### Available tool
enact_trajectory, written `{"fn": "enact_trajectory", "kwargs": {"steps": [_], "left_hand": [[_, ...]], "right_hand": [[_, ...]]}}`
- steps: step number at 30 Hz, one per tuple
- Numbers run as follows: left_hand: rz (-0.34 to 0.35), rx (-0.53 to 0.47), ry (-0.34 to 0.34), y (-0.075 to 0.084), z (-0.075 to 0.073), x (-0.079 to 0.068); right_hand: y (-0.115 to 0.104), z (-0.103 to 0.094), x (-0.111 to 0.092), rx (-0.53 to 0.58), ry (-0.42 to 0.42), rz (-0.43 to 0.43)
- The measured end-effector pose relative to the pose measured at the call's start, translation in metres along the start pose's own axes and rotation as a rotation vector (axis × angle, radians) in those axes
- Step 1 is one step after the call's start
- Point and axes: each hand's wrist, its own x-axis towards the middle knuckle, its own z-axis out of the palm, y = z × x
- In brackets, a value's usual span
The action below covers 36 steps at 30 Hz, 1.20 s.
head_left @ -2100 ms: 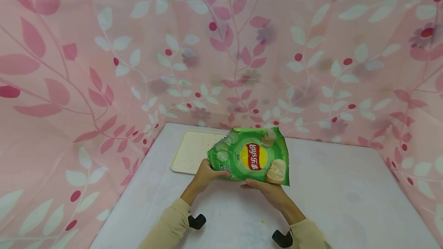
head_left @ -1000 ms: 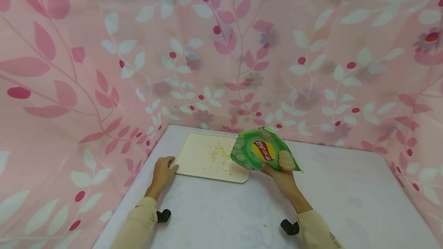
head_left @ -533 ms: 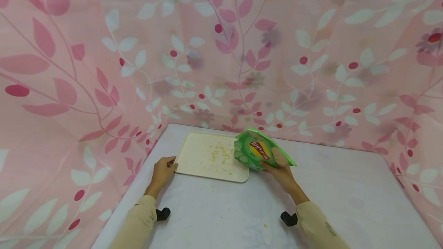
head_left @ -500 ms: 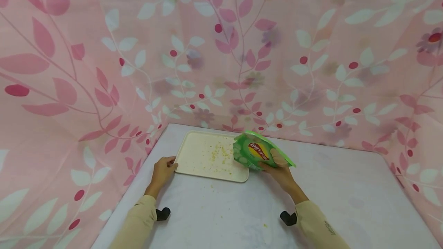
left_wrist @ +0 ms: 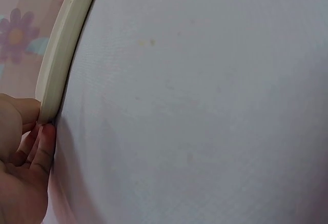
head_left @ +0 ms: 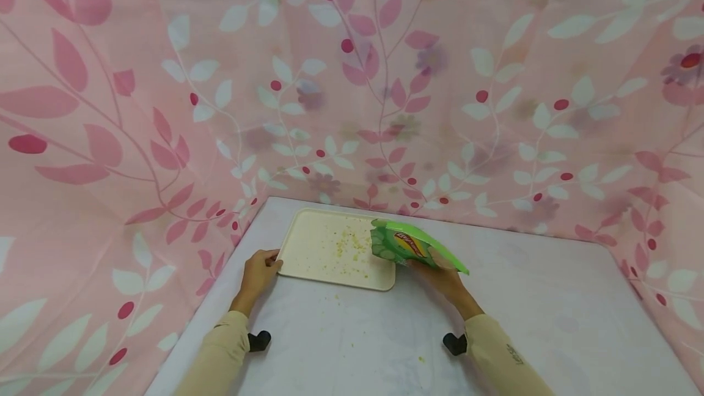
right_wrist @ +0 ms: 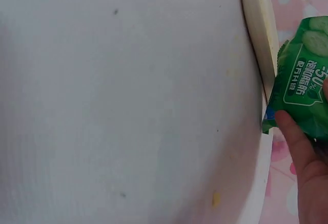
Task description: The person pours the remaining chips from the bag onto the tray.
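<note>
A cream rectangular tray [head_left: 308, 246] lies at the back left of the table, with yellow chip crumbs [head_left: 348, 242] scattered over its right half. My left hand [head_left: 258, 274] pinches the tray's near left corner; in the left wrist view its thumb and fingers meet at the rim [left_wrist: 61, 55]. With my right hand [head_left: 447, 283] I grip a green Lay's chip bag [head_left: 393, 243] from below. The bag is tilted, its left end over the tray's right edge, its printed face foreshortened. Up close in the right wrist view, a finger presses the bag [right_wrist: 307, 88] near its lower corner.
Small crumbs dot the white tablecloth [head_left: 374, 335] in front of the tray, one yellow bit [head_left: 421, 359] nearer the right sleeve. Pink floral curtains [head_left: 385, 78] enclose the table at the back and both sides. Black wrist mounts [head_left: 260, 341] sit beside the cuffs.
My left hand has left the bag and moved to the tray corner. The right hand has tipped the bag over, its top edge now lower and facing up; more crumbs show on the tray.
</note>
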Motion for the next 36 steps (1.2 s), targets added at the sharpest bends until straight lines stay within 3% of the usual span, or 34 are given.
{"fn": "enact_trajectory", "kwargs": {"steps": [6,16,20,27,36], "left_hand": [[0.002,0.014,-0.001,-0.002,-0.001,0.000],[0.022,0.001,0.005,-0.006,-0.001,-0.001],[0.037,-0.002,0.017,-0.006,0.000,0.000],[0.031,-0.009,0.008,-0.006,0.001,0.000],[0.036,-0.018,0.012,-0.005,-0.001,-0.001]], "right_hand": [[-0.007,0.001,0.006,-0.102,-0.019,-0.209],[-0.025,-0.007,0.023,-0.149,-0.091,-0.257],[-0.042,-0.010,0.029,-0.157,-0.091,-0.292],[-0.051,-0.012,0.044,-0.198,-0.072,-0.394],[-0.053,-0.011,0.052,-0.131,-0.088,-0.463]]}}
